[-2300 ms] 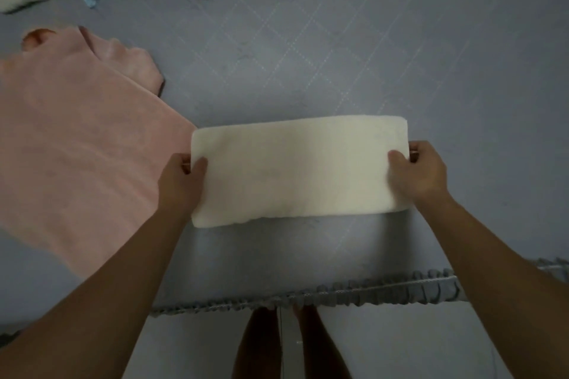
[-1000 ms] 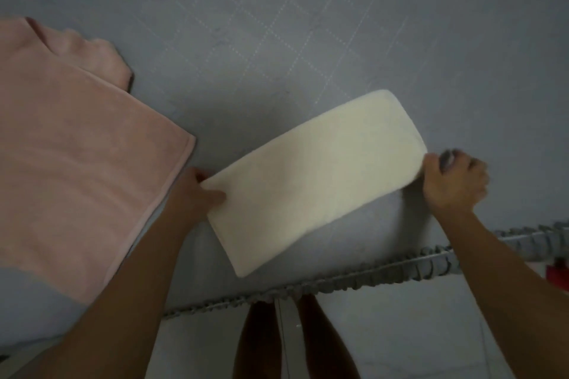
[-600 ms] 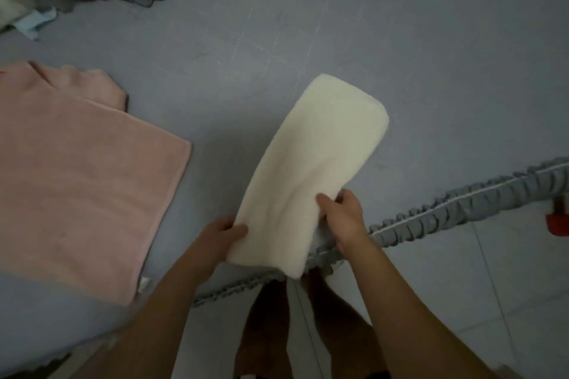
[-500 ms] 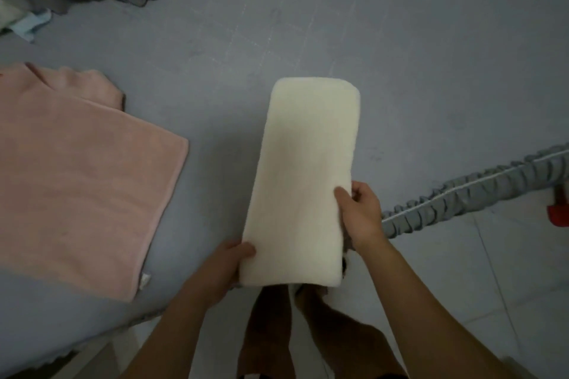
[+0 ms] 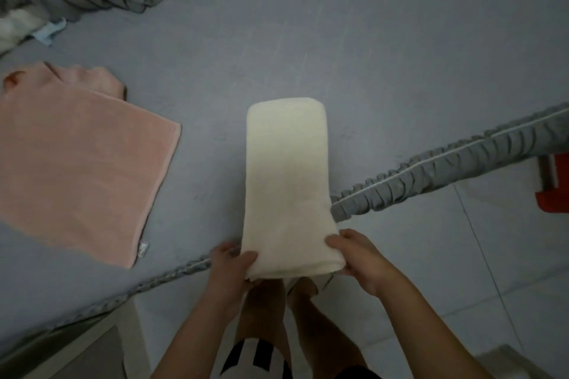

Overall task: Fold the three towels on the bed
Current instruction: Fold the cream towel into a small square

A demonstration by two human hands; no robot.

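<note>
The cream towel [image 5: 288, 181], folded into a long strip, lies on the grey bed [image 5: 369, 55] with its near end past the frilled edge — the left hand [image 5: 229, 268] and right hand [image 5: 358, 255] each grip a near corner. The pink towel [image 5: 83, 169] lies flat to the left.

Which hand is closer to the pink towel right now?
Left. The left hand grips the cream towel at its near-left corner, on the pink towel side; the right hand grips the far corner.
</note>
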